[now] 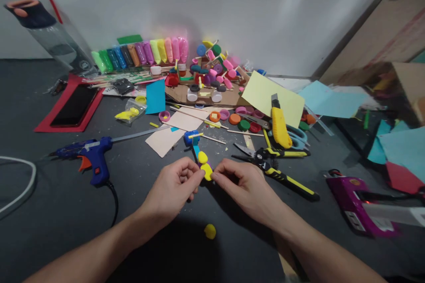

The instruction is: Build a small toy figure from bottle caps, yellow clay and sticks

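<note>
Between my two hands is a small craft piece with yellow modelling clay (206, 171) pressed onto it. A smaller yellow clay blob sits just above this, and some purple shows at the edge. A blue strip (196, 151) runs up from it to a blue bottle cap (190, 138) with a short stick across. My left hand (177, 185) is closed, thumb and forefinger pinching the clay's left edge. From the other side, my right hand (242, 183) pinches its right edge with fingers closed. Nearer to me, a loose ball of yellow clay (210, 231) lies on the dark table.
A blue glue gun (99, 159) lies at left with its cord trailing. Yellow-black pliers (282, 174) and a yellow utility knife (280, 126) lie right of my hands, a purple stapler-like tool (355, 203) farther right. Clay packets (142, 53), bottle caps and paper crowd the back.
</note>
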{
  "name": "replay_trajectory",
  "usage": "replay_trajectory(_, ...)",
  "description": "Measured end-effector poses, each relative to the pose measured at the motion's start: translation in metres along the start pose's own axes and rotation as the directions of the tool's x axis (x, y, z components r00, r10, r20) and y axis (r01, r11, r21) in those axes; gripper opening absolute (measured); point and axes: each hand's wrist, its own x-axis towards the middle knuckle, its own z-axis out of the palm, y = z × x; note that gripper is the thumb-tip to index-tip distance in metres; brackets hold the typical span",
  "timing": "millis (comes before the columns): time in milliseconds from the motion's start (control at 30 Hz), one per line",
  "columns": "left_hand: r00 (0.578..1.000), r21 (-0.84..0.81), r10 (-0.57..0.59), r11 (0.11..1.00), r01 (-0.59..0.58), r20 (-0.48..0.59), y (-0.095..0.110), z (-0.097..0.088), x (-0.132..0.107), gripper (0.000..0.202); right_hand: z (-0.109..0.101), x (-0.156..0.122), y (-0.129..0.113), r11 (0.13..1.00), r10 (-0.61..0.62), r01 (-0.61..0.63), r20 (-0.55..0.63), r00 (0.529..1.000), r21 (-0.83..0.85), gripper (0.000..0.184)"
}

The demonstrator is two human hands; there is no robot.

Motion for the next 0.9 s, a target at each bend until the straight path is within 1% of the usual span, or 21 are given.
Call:
replay_trajectory(133, 1.0, 0.002, 0.01, 1.0, -0.01, 0.001, 0.0005, -0.0002, 0.0, 0.022, -0.0002, 0.0008, 0.0008, 0.999, 0.026, -0.026, 0.02, 0.999, 0.035, 0.026)
replay_trajectory(367, 1.0, -0.004, 0.025, 1.0, -0.025, -0.011, 0.0017, 0.0004, 0.0005, 0.02, -0.0003, 0.0002, -0.0014, 0.995, 0.045, -0.046, 0.015, 0.999, 0.091, 0.027)
replay_trajectory(533, 1.0, -0.006, 0.015, 1.0, -0.015, -0.009, 0.0029, 0.0008, -0.0013, 0.02, -0.001, 0.0002, -0.0027, 0.989, 0.074, -0.078, 0.034, 0.997, 0.125, 0.029)
replay_trajectory(667, 1.0, -0.011, 0.0, 1.0, 0.0, -0.005, 0.0035, 0.0013, -0.0012, 0.021, -0.0015, 0.0015, -0.0033, 0.988, 0.083, -0.089, 0.05, 0.995, 0.13, 0.029)
replay_trajectory(900, 1.0, -0.014, -0.009, 1.0, 0.009, -0.015, 0.0038, 0.0014, 0.0008, 0.022, -0.0007, 0.0015, -0.0024, 0.989, 0.086, -0.091, 0.043, 0.995, 0.118, 0.029)
